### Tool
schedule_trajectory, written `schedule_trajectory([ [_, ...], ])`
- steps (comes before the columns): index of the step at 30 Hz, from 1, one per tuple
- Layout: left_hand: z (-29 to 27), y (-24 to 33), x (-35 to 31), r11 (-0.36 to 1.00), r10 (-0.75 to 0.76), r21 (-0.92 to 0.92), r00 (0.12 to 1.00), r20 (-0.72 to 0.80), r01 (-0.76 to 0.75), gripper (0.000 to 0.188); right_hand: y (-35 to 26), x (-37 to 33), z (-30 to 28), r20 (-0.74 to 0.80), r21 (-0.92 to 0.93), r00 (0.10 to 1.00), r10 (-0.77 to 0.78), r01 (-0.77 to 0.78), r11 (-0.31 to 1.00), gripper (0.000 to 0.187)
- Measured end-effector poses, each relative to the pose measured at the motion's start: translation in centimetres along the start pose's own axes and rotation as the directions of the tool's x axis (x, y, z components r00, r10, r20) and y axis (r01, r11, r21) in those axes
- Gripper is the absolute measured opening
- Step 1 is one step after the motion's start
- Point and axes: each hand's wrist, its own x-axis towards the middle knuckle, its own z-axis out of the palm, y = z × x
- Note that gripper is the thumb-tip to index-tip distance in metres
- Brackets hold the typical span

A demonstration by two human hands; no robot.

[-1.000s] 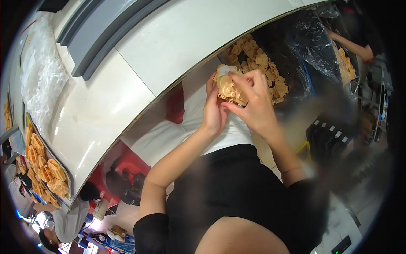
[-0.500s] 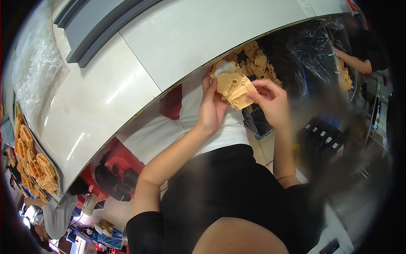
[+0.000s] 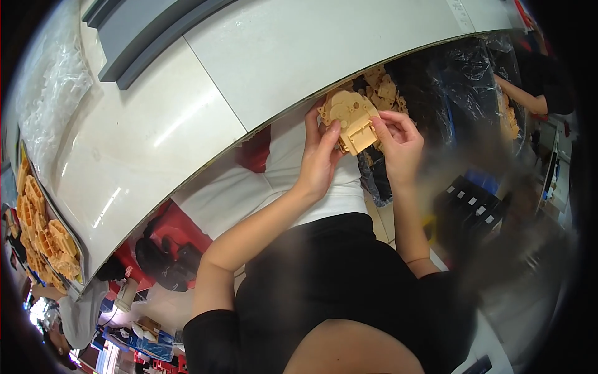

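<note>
Between both hands, over my lap and by the table's edge, is a tan plastic gear housing (image 3: 350, 107). Its visible face has rounded raised shapes and a rectangular recess at the lower end. My left hand (image 3: 319, 161) grips the left side, the thumb pressing on the face and most fingers hidden behind. At the right edge, my right hand (image 3: 402, 148) pinches the housing with bent fingers and thumb. Just beyond it, a heap of similar tan parts (image 3: 389, 93) lies in a dark plastic-lined container (image 3: 430, 78).
The light-topped table (image 3: 261, 56) curves across the front, bearing a grey channel-shaped piece (image 3: 140, 43) and clear plastic sheeting (image 3: 53, 81). A tray of tan parts (image 3: 47, 230) stands at far left. Another person's arm (image 3: 523, 95) reaches in at far right.
The housing has turned in my hands; the white round parts that showed at its top are out of sight. My left thumb has come over onto its face.
</note>
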Motion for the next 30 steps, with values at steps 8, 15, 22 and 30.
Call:
schedule_trajectory([
  [8, -0.3, -0.6, 0.1, 0.995, 0.029, 0.096, 0.996, -0.081, -0.021, 0.047, -0.4, -0.3, 0.3, 0.014, -0.027, 1.0, -0.026, 0.027, 0.999, 0.016],
  [15, 0.0, -0.3, -0.1, 0.996, 0.043, 0.078, 0.995, -0.094, -0.036, 0.047, -1.2, -0.6, 0.1, 0.039, -0.001, 0.997, 0.073, -0.073, 0.997, 0.015],
  [22, -0.1, -0.4, -0.2, 0.987, 0.104, 0.131, 0.993, -0.053, -0.096, 0.046, -0.6, 0.0, 0.0, 0.143, -0.467, 0.928, -0.344, 0.37, 0.803, 0.021],
  [30, 0.0, 0.7, -1.4, 0.99, 0.006, 0.143, 0.999, 0.045, -0.012, 0.044, -2.6, 1.4, 0.4, 0.313, 0.065, 0.931, 0.187, -0.217, 0.974, 0.03],
])
